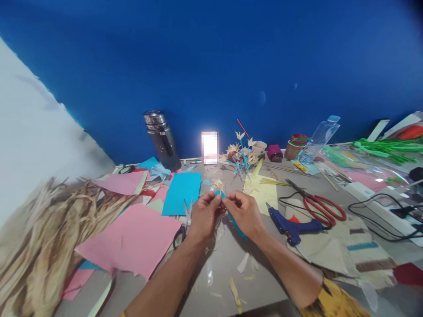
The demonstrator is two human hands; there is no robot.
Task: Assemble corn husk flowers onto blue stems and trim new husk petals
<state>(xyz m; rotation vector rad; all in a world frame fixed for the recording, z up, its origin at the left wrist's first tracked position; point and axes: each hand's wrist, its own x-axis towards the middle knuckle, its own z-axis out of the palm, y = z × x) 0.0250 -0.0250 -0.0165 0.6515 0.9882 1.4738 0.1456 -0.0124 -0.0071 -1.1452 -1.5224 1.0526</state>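
My left hand (205, 216) pinches the base of a small cream husk flower (218, 184) over the middle of the table. Close against it, my right hand (245, 215) grips a blue paper strip (237, 225), which runs from the flower's base and hangs down under the palm. Both sets of fingers are closed and nearly touching; the stem inside them is hidden. Small scissors (187, 213) with black handles lie just left of my left hand. Behind my hands stands a bunch of finished husk flowers (243, 154) with blue stems.
Pink paper (132, 240), blue paper (181, 193) and dried husks (49, 237) cover the left. A dark flask (162, 141) stands by the wall. On the right lie a blue glue gun (294, 224), red-handled scissors (324, 207), a power strip (380, 204) and a tilted plastic bottle (319, 141).
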